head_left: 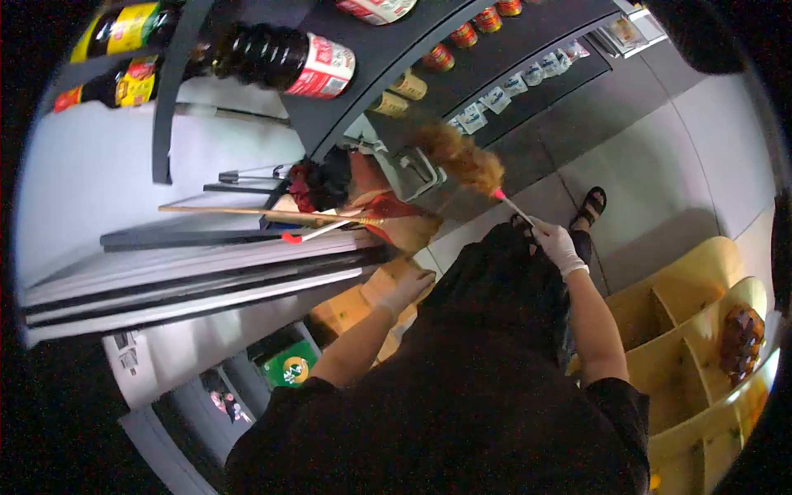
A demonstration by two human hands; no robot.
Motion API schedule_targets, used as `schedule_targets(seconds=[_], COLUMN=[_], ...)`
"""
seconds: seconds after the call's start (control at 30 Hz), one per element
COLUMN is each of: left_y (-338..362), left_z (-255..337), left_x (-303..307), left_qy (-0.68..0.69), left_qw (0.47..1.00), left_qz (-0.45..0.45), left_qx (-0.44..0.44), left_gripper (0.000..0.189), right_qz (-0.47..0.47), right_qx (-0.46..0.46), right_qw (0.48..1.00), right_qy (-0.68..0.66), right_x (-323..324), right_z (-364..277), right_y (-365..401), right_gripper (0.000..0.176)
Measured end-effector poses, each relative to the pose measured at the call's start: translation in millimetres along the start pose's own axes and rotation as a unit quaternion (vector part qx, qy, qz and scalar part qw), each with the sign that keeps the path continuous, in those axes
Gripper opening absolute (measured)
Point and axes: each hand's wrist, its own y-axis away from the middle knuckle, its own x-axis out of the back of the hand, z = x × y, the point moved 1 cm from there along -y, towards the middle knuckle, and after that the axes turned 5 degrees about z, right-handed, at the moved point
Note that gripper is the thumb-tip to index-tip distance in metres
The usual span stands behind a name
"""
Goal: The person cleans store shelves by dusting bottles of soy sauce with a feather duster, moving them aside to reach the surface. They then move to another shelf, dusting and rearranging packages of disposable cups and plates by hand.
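Note:
My right hand (556, 245), in a thin white glove, is closed around the pale handle of a feather duster (462, 160). Its fluffy brown head points away from me, beside the lower shelves, with a pink collar where head and handle meet. My left hand (410, 289), also gloved, hangs loosely with fingers slightly bent and nothing visible in it. Behind it in this view are cardboard boxes (342, 313). A broom (404, 231) with a long wooden stick leans just beyond the left hand.
Dark shelves (396, 70) hold bottles of dark sauce (285, 62), small red cans (464, 35) and white packets (496, 99). A metal-framed bin (412, 175) stands near the broom. To the right is a yellow wooden compartment stand (668, 371). A green box (286, 365) sits lower left.

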Motion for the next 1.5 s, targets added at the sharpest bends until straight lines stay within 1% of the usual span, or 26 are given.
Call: schedule_targets(seconds=[0.07,0.13,0.2,0.3,0.4,0.43,0.5,0.53,0.6,0.67,0.7,0.77,0.87,0.93,0.97,1.07,1.1,1.13,1.2,1.23,1.3,1.37,1.4,1.43,1.47,1.5], left_y=[-18.7,-26.3,-38.7,-56.5,-110.4,-126.9,-151.0,-170.1,-179.8,-176.1,-188.6,-207.6,-210.2,-221.9,-228.1,-237.4,-239.2,-239.9,-243.0,-244.2,-246.7,-251.9,-252.3,-251.0,-249.2,-250.0], left_z=[-23.0,-22.5,11.6,74.4,40.5,17.8,-21.0,-34.1,21.5,10.9,13.5,25.4,16.0,12.6,13.1,18.6,20.2,20.6,12.2,10.6,23.6,29.7,29.8,30.7,33.9,38.1], left_x=[-15.4,-22.5,-27.3,-38.0,-74.3,-92.2,-125.5,-132.9,-140.7,-169.7,-172.3,-161.3,-150.9,-137.3,-132.8,-126.3,-127.1,-127.6,-129.7,-129.8,-129.7,-129.6,-130.9,-131.2,-130.4,-130.3], left_qy=[-0.028,-0.023,0.019,0.04,0.009,0.006,-0.023,-0.038,-0.029,-0.22,-0.315,-0.324,-0.302,-0.293,-0.287,-0.276,-0.276,-0.276,-0.269,-0.264,-0.269,-0.273,-0.274,-0.276,-0.279,-0.281], left_qw=[0.997,0.996,0.995,0.977,0.985,0.988,0.993,0.995,0.986,0.968,0.944,0.939,0.943,0.947,0.948,0.953,0.955,0.957,0.96,0.962,0.959,0.958,0.957,0.957,0.955,0.955], left_qz=[-0.027,-0.064,-0.1,-0.049,0.038,0.069,0.046,0.035,-0.027,-0.03,-0.035,-0.056,-0.045,-0.035,-0.043,-0.044,-0.035,-0.027,-0.022,-0.018,-0.025,-0.031,-0.035,-0.039,-0.047,-0.052], left_qx=[-0.059,-0.058,-0.005,0.204,0.169,0.139,0.102,0.08,0.164,0.121,0.086,0.102,0.129,0.131,0.13,0.117,0.098,0.079,0.071,0.067,0.081,0.085,0.086,0.086,0.086,0.082], left_gripper=[0.038,0.037,0.036,0.039,0.043,0.045,0.049,0.051,0.055,0.056,0.056,0.056,0.05,0.047,0.045,0.041,0.041,0.041,0.04,0.04,0.039,0.039,0.039,0.038,0.039,0.039], right_qz=[0.003,-0.132,-0.174,-0.046,0.157,0.175,0.209,0.206,0.199,0.065,0.005,-0.089,-0.041,0.115,0.187,0.18,0.14,0.071,-0.075,-0.063,0.11,0.19,0.182,0.238,0.123,0.007], right_qx=[0.049,0.074,0.052,-0.064,-0.047,-0.044,-0.036,-0.002,0.064,0.143,0.175,0.286,0.233,0.166,0.129,-0.026,0.063,0.117,0.213,0.168,0.05,-0.046,-0.082,0.009,0.065,0.118], right_qw=[0.999,0.963,0.91,0.962,0.986,0.982,0.974,0.977,0.978,0.963,0.931,0.817,0.892,0.971,0.974,0.945,0.986,0.989,0.936,0.952,0.993,0.967,0.962,0.953,0.989,0.989], right_qy=[-0.005,0.224,0.373,0.263,-0.037,-0.049,-0.079,-0.049,0.012,0.22,0.321,0.493,0.386,0.131,-0.005,-0.272,-0.059,0.052,0.271,0.248,-0.011,-0.163,-0.184,-0.186,-0.05,0.091], right_x=[19.2,56.1,78.5,87.1,61.5,64.4,68.4,57.0,27.6,2.2,-0.4,-13.4,-12.9,-21.4,-32.1,-84.5,-86.4,-89.2,-64.4,-51.2,-43.8,-56.4,-83.0,-99.5,-86.9,-56.6], right_z=[10.6,8.8,28.8,86.6,124.8,118.8,89.8,94.7,110.5,132.9,149.2,170.4,173.9,181.9,183.4,167.6,162.2,156.6,127.1,121.4,127.0,144.2,153.7,152.2,140.5,118.0], right_y=[-7.1,-13.2,-35.7,-74.7,-148.8,-175.7,-229.7,-258.4,-309.7,-338.7,-352.7,-368.5,-397.3,-423.9,-435.0,-462.4,-461.4,-461.6,-446.7,-435.8,-429.1,-446.3,-467.2,-466.2,-457.3,-445.9], right_gripper=[0.03,0.029,0.03,0.033,0.034,0.033,0.033,0.034,0.036,0.036,0.037,0.031,0.027,0.022,0.024,0.026,0.027,0.027,0.026,0.025,0.024,0.024,0.027,0.029,0.03,0.032])
